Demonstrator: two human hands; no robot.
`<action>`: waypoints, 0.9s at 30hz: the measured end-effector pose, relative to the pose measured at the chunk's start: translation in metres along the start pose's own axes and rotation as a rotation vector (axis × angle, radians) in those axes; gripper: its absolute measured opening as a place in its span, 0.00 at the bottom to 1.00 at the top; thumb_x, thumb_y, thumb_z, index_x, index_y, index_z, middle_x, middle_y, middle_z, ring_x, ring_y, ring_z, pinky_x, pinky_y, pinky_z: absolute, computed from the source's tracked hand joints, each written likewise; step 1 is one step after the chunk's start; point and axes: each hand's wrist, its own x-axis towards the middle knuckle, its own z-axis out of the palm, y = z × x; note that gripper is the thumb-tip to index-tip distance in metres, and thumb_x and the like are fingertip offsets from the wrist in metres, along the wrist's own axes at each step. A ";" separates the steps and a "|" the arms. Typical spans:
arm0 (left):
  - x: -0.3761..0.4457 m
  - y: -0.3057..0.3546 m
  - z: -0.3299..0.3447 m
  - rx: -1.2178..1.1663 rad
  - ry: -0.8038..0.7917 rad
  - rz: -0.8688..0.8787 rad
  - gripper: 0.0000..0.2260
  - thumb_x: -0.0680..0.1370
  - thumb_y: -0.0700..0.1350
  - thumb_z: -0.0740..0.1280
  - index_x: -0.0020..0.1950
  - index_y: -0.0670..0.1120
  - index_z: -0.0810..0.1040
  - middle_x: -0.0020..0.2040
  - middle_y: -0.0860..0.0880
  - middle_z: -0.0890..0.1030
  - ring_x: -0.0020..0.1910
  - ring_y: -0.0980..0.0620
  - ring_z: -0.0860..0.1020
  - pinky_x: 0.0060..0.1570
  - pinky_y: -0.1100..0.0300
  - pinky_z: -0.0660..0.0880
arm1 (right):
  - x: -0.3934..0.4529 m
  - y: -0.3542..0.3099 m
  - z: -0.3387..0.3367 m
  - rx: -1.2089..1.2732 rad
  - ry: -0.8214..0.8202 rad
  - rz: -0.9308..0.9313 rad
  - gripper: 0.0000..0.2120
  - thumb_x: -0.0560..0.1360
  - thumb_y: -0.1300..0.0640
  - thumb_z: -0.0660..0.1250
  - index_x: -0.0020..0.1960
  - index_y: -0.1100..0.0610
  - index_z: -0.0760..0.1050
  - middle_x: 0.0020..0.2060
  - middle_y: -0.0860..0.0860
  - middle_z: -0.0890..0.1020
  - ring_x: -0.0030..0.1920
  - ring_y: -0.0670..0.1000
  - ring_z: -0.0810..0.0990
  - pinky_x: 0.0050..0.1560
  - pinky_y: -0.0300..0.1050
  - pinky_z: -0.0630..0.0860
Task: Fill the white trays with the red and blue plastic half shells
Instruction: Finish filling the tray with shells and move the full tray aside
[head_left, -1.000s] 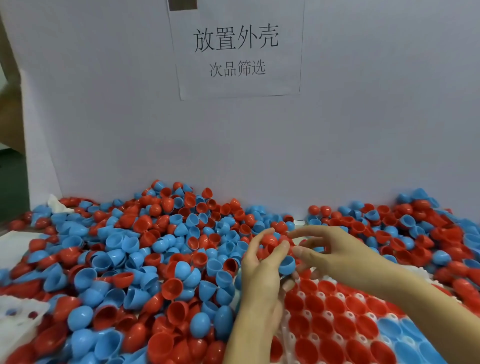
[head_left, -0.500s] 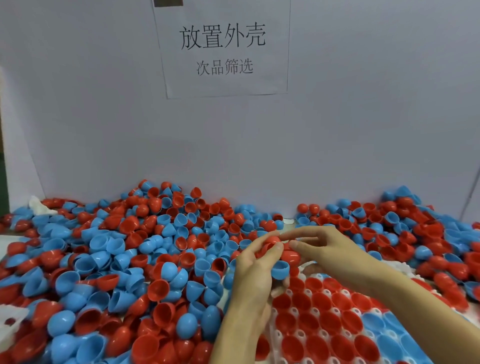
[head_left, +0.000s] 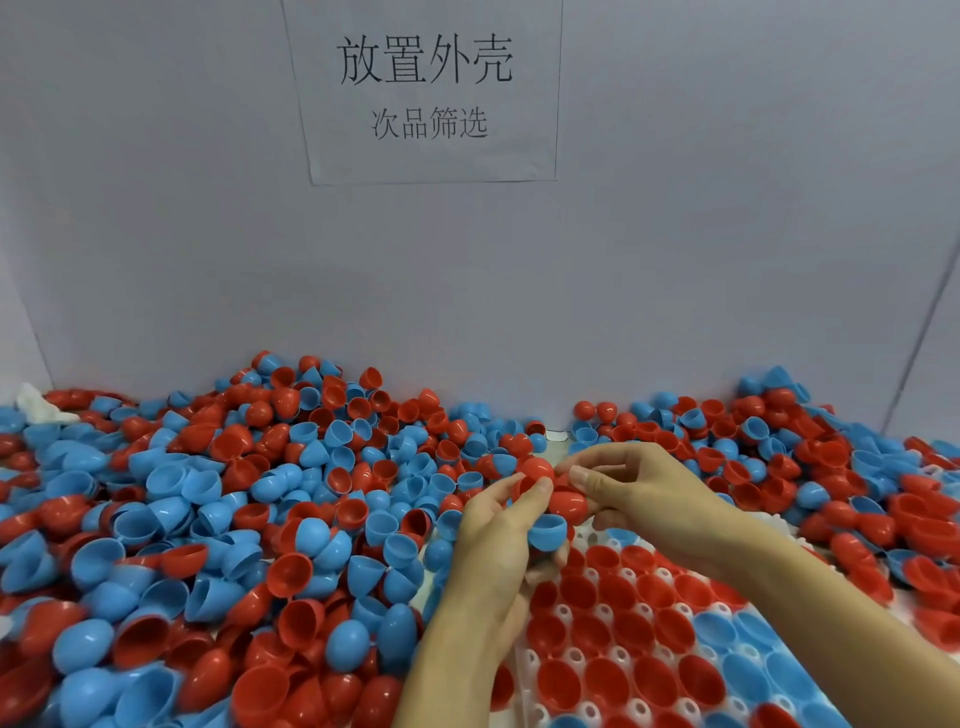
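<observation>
1. Above the far end of the white tray (head_left: 774, 527) the two hands meet, and between them is a small cluster of half shells.
2. The left hand (head_left: 498, 545) grips a blue half shell (head_left: 546, 531) with curled fingers, its hollow side up, and its thumb and forefinger also pinch a red half shell (head_left: 525, 487). It seems to serve as a small store, so that several shells are ready near the tray.
3. The right hand (head_left: 641, 491) has its fingers curled around another red half shell (head_left: 567, 505); the thumb presses on top of it. Probably this hand takes shells one by one from the left hand, or pulls apart shells that are stuck together; which one cannot be told.
4. The tray lies just under the hands, toward the lower right. Many of its cups already hold shells with the hollow side up, red ones (head_left: 592, 631) nearer the middle and blue ones (head_left: 748, 634) toward the right. A few white cups near the hands look unfilled, so the task is well advanced but not finished.
5. The loose pile of shells (head_left: 218, 519) lies all around the tray, close enough to reach easily.
6. On the wall behind hangs a paper sign (head_left: 426, 91) with printed characters.
</observation>
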 end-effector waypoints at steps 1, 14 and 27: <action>0.000 0.000 0.000 -0.007 0.003 -0.004 0.10 0.83 0.42 0.64 0.58 0.36 0.79 0.30 0.45 0.76 0.23 0.54 0.71 0.18 0.66 0.63 | 0.000 0.000 0.000 -0.019 0.022 -0.001 0.10 0.73 0.48 0.71 0.50 0.50 0.84 0.43 0.49 0.87 0.40 0.46 0.85 0.40 0.36 0.79; 0.007 -0.008 -0.002 0.038 0.147 -0.056 0.09 0.82 0.45 0.67 0.51 0.41 0.84 0.32 0.44 0.78 0.23 0.53 0.72 0.19 0.65 0.64 | 0.000 0.005 0.015 0.364 0.184 0.090 0.09 0.80 0.54 0.65 0.54 0.55 0.83 0.46 0.55 0.87 0.42 0.53 0.85 0.44 0.42 0.81; 0.004 0.002 -0.009 -0.131 0.285 -0.020 0.09 0.82 0.39 0.65 0.42 0.39 0.77 0.28 0.45 0.74 0.21 0.54 0.68 0.17 0.66 0.61 | 0.001 0.013 -0.012 0.053 0.370 0.140 0.13 0.82 0.64 0.55 0.60 0.49 0.70 0.34 0.57 0.86 0.36 0.57 0.87 0.32 0.41 0.80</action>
